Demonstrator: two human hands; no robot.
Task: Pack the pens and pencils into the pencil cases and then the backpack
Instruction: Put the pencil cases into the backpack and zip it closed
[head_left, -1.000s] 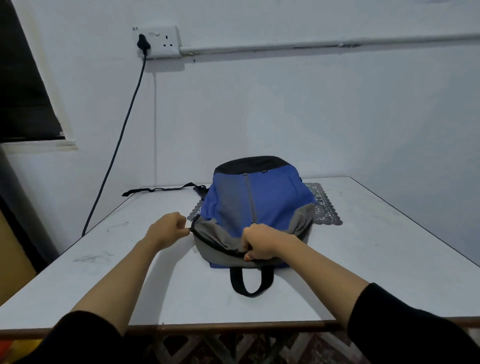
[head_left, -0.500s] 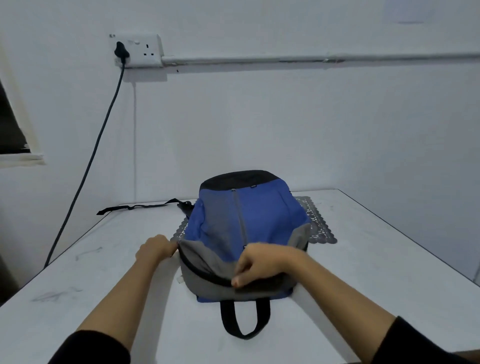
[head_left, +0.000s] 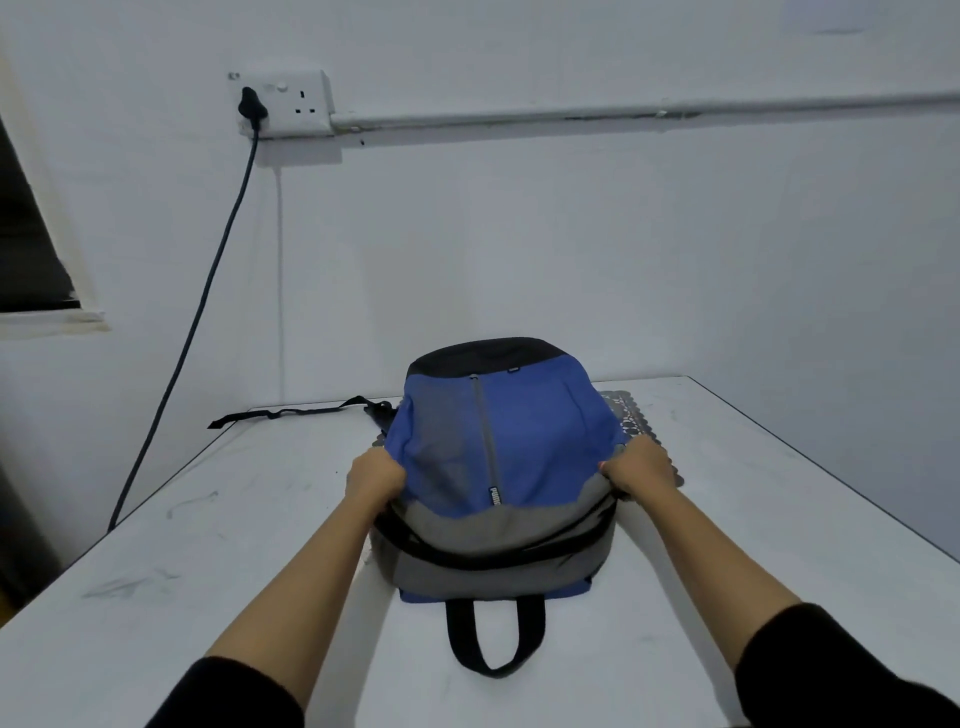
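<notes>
A blue, grey and black backpack (head_left: 498, 457) lies on the white table (head_left: 753, 545), its black carry loop (head_left: 493, 639) pointing toward me. My left hand (head_left: 374, 475) grips the bag's left side. On the right side, my right hand (head_left: 636, 467) grips the fabric where blue meets grey. A dark zipper line runs across the grey top part, and I cannot tell whether it is closed. No pens, pencils or pencil cases are visible.
A black strap (head_left: 291, 413) trails from the bag to the left across the table. A dark patterned mat (head_left: 631, 421) lies under the bag's far right side. A wall socket (head_left: 283, 104) with a dark cable (head_left: 208, 291) hangs at the left.
My right hand left the middle of the bag's top opening and moved to its right side. My left hand shifted up onto the left side. The view came closer.
</notes>
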